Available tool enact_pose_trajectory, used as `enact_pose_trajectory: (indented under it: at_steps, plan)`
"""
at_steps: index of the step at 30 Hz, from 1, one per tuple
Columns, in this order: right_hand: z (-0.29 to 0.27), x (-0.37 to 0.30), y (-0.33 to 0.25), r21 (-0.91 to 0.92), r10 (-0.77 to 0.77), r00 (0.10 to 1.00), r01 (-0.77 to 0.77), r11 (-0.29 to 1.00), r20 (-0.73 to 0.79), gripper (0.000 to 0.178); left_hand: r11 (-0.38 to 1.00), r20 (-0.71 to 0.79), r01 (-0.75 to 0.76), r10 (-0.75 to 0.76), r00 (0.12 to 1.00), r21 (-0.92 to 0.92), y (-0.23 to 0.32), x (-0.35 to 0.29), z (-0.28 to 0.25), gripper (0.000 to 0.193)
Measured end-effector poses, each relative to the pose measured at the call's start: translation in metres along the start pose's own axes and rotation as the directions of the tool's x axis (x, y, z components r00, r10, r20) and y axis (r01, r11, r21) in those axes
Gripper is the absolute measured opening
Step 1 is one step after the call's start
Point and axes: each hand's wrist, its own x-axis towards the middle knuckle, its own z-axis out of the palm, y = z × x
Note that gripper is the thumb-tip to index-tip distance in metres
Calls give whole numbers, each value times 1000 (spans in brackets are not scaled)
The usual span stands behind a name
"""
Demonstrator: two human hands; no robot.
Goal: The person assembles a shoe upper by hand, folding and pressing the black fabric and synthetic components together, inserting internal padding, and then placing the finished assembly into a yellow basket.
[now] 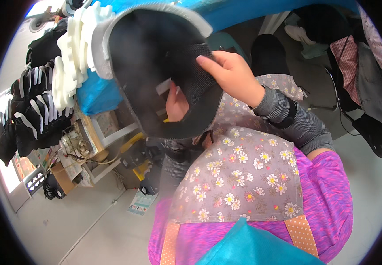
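Note:
Close in front of me is a large black shoe upper (142, 66) of mesh-like fabric, with an opening low in its middle. A light grey curved band (190, 17) runs behind its top and left edges; whether the two are joined, I cannot tell. My right hand (239, 79) is closed on the upper's right edge, thumb on the near face, the other fingers hidden behind. Through the opening shows part of my left hand (177, 105), behind the upper. Most of its fingers are hidden, so its grip is unclear.
To the left stand a stack of white shoe soles (69, 62) and rows of black shoe pieces with white strips (36, 110). Below them is a bench frame (116, 134) with cables. Blue sheeting (239, 13) spans the top. Clothes and a black bag (373, 136) hang at right.

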Motion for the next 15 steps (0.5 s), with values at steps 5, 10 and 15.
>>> enact_pose_trajectory:
  at_steps: [5, 10, 15]
  plan:
    - [2, 0, -20, -43, -114, 975, 107, 993, -191, 33, 672, 173, -267, 205, 963, 691, 0, -25, -25, 82]
    - [13, -11, -15, -324, -386, 913, 329, 887, -130, 21, 958, 61, -271, 266, 962, 93, 9, -18, -16, 76]
    - [2, -16, -22, -352, -283, 953, 302, 886, 105, 20, 924, 35, -383, 383, 923, 4, 32, -26, -28, 55]
